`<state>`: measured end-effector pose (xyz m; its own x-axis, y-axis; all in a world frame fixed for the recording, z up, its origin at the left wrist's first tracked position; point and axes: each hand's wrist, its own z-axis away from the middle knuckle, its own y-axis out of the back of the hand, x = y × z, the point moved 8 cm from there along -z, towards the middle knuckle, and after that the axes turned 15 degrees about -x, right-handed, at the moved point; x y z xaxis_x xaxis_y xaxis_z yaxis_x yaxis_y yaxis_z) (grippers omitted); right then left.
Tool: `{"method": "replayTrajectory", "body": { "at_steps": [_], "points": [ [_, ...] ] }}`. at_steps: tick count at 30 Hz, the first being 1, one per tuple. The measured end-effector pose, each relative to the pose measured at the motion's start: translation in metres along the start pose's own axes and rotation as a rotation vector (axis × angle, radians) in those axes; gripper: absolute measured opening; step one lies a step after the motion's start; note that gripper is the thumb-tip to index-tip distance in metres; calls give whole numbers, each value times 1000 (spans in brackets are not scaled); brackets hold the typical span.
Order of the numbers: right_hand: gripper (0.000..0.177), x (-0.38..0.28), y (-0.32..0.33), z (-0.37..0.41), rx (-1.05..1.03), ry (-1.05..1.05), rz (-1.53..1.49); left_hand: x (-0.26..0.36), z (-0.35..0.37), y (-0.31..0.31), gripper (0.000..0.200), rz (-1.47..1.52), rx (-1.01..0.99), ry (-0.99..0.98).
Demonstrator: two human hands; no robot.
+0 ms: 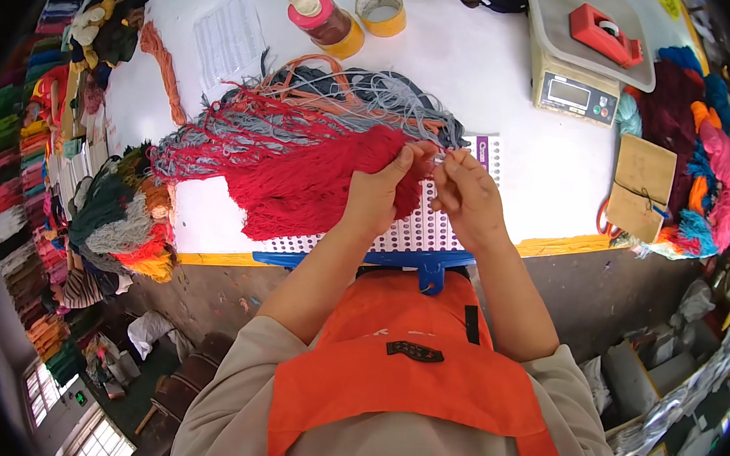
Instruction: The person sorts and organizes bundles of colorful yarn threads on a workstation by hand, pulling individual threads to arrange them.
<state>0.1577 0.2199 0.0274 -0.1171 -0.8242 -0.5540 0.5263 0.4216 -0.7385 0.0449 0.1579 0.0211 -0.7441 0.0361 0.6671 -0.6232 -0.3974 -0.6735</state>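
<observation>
A thick bundle of red yarn lies at the table's front, over grey and orange yarn. My left hand is closed on the end of the red yarn, thumb and fingers pinching it. Close beside it, my right hand has its fingertips pinched together at the same end, where something small and pale shows between the hands; I cannot make out what it is. Beneath both hands is a white board with rows of holes, bearing a purple label and a blue front edge.
Behind stand a pink-capped cone or bottle and a tape roll. At right are a scale carrying a red tape dispenser, and a brown envelope. Coloured yarn skeins hang at the left edge.
</observation>
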Motion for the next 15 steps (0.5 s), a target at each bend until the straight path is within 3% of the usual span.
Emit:
{"method": "replayTrajectory", "body": {
  "at_steps": [2, 4, 6, 9, 10, 11, 12, 13, 14, 15],
  "points": [
    [13, 6, -1, 3, -11, -59, 34, 7, -2, 11, 17, -122, 75, -28],
    [12, 8, 2, 9, 52, -156, 291, 24, -2, 4, 17, -84, 152, 49],
    [8, -13, 36, 20, 163, 88, 364, 25, 1, 25, 14, -220, 13, 297],
    [11, -49, 137, 73, 487, 397, 234, 30, 17, 55, 12, -53, 22, 440],
    [12, -62, 162, 97, 527, 446, -56, 37, 21, 79, 16, 15, 28, 391],
    [14, -73, 206, 127, 439, 475, -109, 47, 25, 100, 16, 135, 14, 325],
    [18, -86, 259, 171, 580, 557, -143, 67, 30, 115, 15, 206, 10, 189],
    [20, -101, 357, 231, 547, 584, -113, 91, 41, 135, 11, 132, 116, 80],
    [12, -126, 341, 263, 734, 779, -339, 114, 59, 157, 8, -52, 320, -31],
    [6, -149, 358, 323, 1021, 791, -158, 140, 71, 157, 10, -388, 400, -141]
  ]
}}
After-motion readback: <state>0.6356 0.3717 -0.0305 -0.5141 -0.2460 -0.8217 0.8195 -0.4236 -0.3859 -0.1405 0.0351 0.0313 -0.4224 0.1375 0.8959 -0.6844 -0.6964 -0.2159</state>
